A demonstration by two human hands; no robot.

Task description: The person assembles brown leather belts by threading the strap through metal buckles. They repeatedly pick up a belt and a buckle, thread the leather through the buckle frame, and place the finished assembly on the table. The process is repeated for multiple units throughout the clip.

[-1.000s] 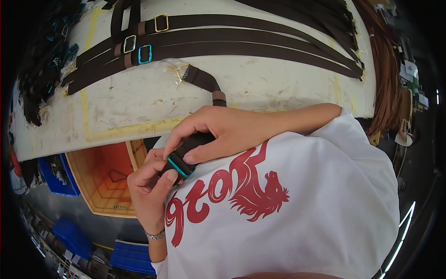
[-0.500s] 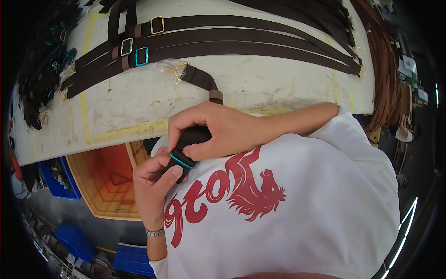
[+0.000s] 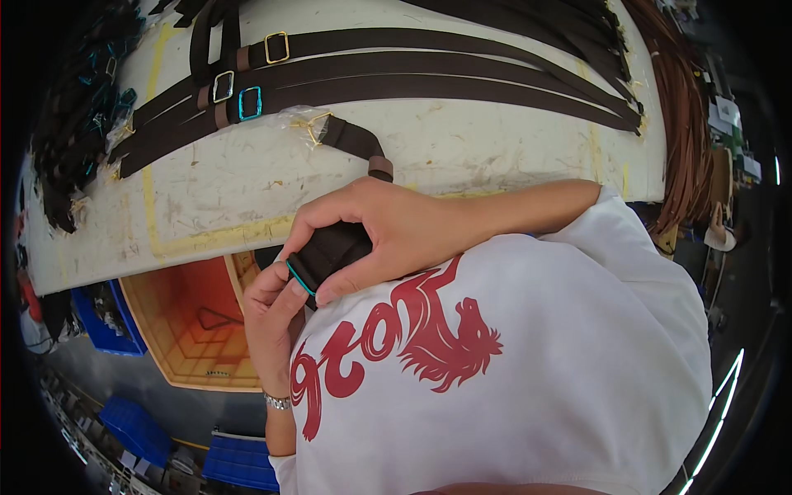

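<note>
My left hand (image 3: 274, 318) pinches a teal-edged slide buckle (image 3: 300, 278) between thumb and fingers, close against my shirt. Through that buckle runs a dark brown webbing strap (image 3: 334, 250). My right hand (image 3: 388, 231) arches over the strap, thumb on its near side and fingertips by the buckle's far end. A strap end with a brown keeper loop (image 3: 380, 167) leads from behind my right hand onto the table, where it reaches gold-coloured hardware in clear plastic (image 3: 310, 125). Part of the strap below the buckle is hidden by my left hand.
Several finished straps with gold, silver and teal buckles (image 3: 250, 103) lie across the white table (image 3: 223, 194). Dark straps heap at the far left; brown cords (image 3: 678, 124) hang at the right edge. An orange crate (image 3: 177, 330) and blue bins (image 3: 239, 462) stand below left.
The teal buckle and both hands' fingertips have shifted slightly up and left. More of the strap shows between my right thumb and fingers, and the buckle has turned steeper.
</note>
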